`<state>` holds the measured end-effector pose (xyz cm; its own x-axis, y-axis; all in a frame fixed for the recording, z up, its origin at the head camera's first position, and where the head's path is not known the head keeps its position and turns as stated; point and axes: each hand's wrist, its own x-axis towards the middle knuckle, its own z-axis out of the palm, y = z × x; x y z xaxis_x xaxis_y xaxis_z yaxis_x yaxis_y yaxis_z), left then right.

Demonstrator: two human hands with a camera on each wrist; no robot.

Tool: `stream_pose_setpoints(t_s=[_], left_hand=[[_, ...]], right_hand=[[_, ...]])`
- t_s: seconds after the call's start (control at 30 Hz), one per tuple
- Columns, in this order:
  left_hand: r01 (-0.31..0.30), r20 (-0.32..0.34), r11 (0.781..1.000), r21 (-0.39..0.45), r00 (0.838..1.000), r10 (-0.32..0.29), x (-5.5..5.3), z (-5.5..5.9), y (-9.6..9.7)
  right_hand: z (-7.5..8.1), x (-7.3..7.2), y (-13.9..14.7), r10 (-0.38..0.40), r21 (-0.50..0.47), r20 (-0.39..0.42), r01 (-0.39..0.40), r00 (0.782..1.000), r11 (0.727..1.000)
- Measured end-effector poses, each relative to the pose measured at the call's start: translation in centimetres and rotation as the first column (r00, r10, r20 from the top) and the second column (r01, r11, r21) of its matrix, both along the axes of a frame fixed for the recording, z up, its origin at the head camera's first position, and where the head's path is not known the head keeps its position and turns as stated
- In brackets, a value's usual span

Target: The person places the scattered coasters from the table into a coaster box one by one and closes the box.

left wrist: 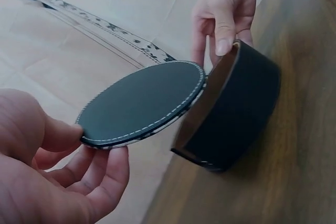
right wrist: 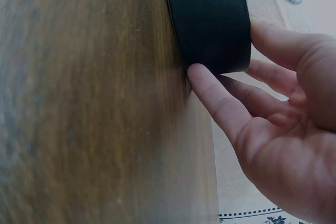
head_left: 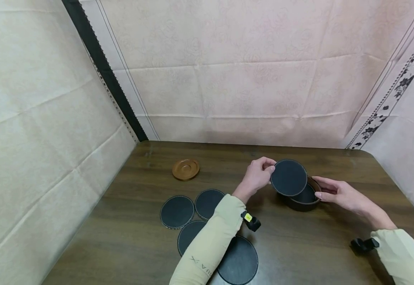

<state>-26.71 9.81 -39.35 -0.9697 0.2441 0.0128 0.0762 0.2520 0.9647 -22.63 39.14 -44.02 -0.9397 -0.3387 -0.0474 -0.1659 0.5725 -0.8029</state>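
Observation:
Between thumb and fingers, my left hand (head_left: 258,174) pinches the edge of a round black coaster (head_left: 289,177) with pale stitching around its rim. The coaster is tilted and overlaps the coaster holder (head_left: 302,204) in the head view. That holder is a low round black cup with a brown inside, standing on the table, and a dark disc shows within it. From the right side my right hand (head_left: 340,194) grips its wall, thumb at the rim in the left wrist view and fingers along the outside in the right wrist view.
Several black coasters (head_left: 176,212) lie on the wooden table (head_left: 135,237) left of the holder, partly under my left sleeve (head_left: 210,241). A larger black disc (head_left: 238,261) lies nearer me. Farther back is a brown wooden saucer-like disc (head_left: 186,170). Pale cloth (head_left: 235,79) hangs behind.

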Motion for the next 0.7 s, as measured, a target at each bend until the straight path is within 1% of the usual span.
stream_pose_setpoints(t_s=[0.13,0.23,0.33,0.47,0.57,0.7], left_hand=[[-0.06,0.074,0.995,0.077,0.996,0.054,-0.5,-0.7,1.1],[-0.097,0.112,0.99,0.105,0.99,0.085,-0.8,-1.1,2.2],[-0.12,0.123,0.988,0.092,0.986,0.108,-0.9,-1.2,3.3],[-0.132,0.127,0.989,0.067,0.984,0.122,-0.8,-1.6,4.4],[-0.134,0.131,0.989,0.056,0.983,0.126,-0.7,-1.9,4.8],[-0.132,0.131,0.991,0.033,0.983,0.126,-0.7,-2.2,5.1]], right_hand=[[-0.1,-0.2,0.1,0.005,-0.004,0.006,-0.005,1.0,1.0],[0.0,-0.1,0.2,0.015,-0.006,-0.012,-0.015,1.0,1.0],[-0.1,0.0,0.3,0.019,-0.004,-0.031,-0.019,0.999,1.0],[-0.2,0.0,0.2,0.022,-0.02,-0.039,-0.023,0.999,1.0],[-0.3,-0.1,0.1,0.032,-0.041,-0.041,-0.034,0.999,0.999],[-0.2,-0.1,0.0,0.034,-0.043,-0.038,-0.036,0.999,0.998]])
